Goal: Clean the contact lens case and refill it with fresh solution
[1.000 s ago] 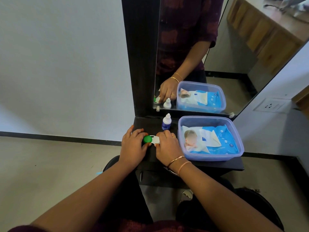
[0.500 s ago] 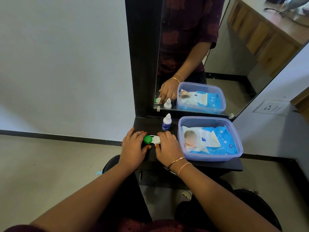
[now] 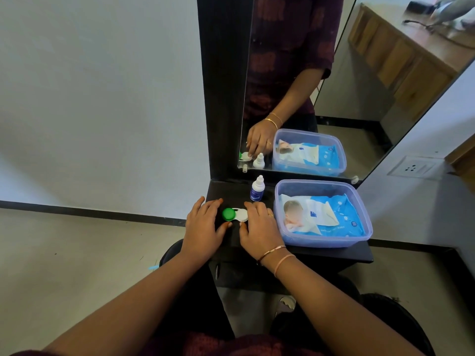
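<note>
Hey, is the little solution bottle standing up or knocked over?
Upright: the solution bottle stands on its base on the black shelf, white cap pointing up, left of the plastic tub.

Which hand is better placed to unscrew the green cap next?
Left, probably. The left hand lies open beside the green cap, thumb just below it; the right hand sits at the white end of the contact lens case, placed to steady it.
</note>
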